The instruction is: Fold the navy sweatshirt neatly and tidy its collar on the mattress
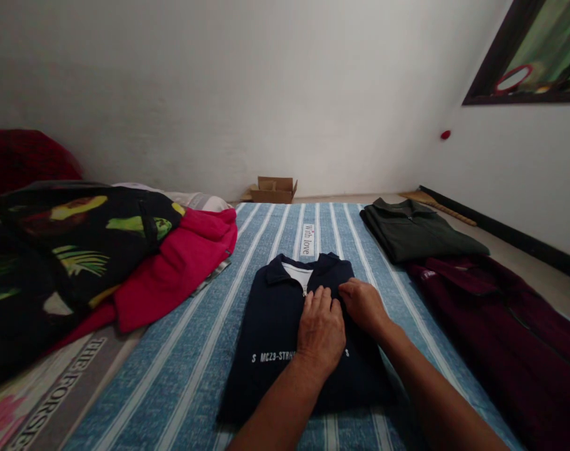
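A navy zip-collar sweatshirt (266, 326) lies folded into a rough rectangle, its collar pointing away from me and white lettering across its lower front. White lining shows inside the open collar. My left hand (320, 329) rests on the chest just below the zip pull, fingers stretched out over the cloth and covering part of the lettering. Close beside it, my right hand (364, 304) has its fingers curled against the cloth near the right shoulder, pinching the fabric. The fingertips of that hand are partly hidden.
Blue-and-white striped bedding (210, 338) lies underneath. On the right are a folded dark green top (421, 232) and a maroon zip garment (496, 326). A black patterned garment (92, 250) and a pink garment (176, 269) are heaped left. A cardboard box (273, 191) stands by the wall.
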`<state>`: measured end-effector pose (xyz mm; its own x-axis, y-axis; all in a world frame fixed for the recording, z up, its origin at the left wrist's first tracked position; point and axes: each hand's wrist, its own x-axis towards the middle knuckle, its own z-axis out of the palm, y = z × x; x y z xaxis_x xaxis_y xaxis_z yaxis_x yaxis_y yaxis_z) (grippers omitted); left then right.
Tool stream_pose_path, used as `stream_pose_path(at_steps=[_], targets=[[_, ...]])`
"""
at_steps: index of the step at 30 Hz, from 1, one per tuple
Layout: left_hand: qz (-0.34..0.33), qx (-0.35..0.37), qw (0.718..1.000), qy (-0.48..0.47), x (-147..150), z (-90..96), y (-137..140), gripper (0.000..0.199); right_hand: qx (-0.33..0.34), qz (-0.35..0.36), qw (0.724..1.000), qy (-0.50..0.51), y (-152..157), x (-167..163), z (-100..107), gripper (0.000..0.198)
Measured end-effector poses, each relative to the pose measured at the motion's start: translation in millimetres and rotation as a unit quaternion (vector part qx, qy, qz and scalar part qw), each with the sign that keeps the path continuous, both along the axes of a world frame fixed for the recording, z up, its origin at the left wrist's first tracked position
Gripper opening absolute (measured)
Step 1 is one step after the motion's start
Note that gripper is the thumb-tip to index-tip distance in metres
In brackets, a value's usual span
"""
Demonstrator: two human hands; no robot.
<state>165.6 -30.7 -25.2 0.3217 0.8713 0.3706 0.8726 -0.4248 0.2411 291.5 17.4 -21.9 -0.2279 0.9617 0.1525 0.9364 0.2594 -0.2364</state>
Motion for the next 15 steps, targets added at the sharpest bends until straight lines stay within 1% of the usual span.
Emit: stream_pose_path(at_steps=[7, 11, 15], targets=[[0.001, 0.005, 1.000, 0.005, 0, 0.3, -2, 0.034, -0.038, 0.068, 0.992, -0.099, 2, -3, 12, 0.023], [0.000, 0.007, 1.000, 0.016, 1, 0.1, -2, 0.033, -0.046, 0.092, 0.990, -0.101, 7, -5, 14, 0.021], [-0.002, 0.012, 1.000, 0.021, 1, -1.9, -2, 0.030, -0.047, 0.106, 0.990, -0.081, 14, -4, 12, 0.019]])
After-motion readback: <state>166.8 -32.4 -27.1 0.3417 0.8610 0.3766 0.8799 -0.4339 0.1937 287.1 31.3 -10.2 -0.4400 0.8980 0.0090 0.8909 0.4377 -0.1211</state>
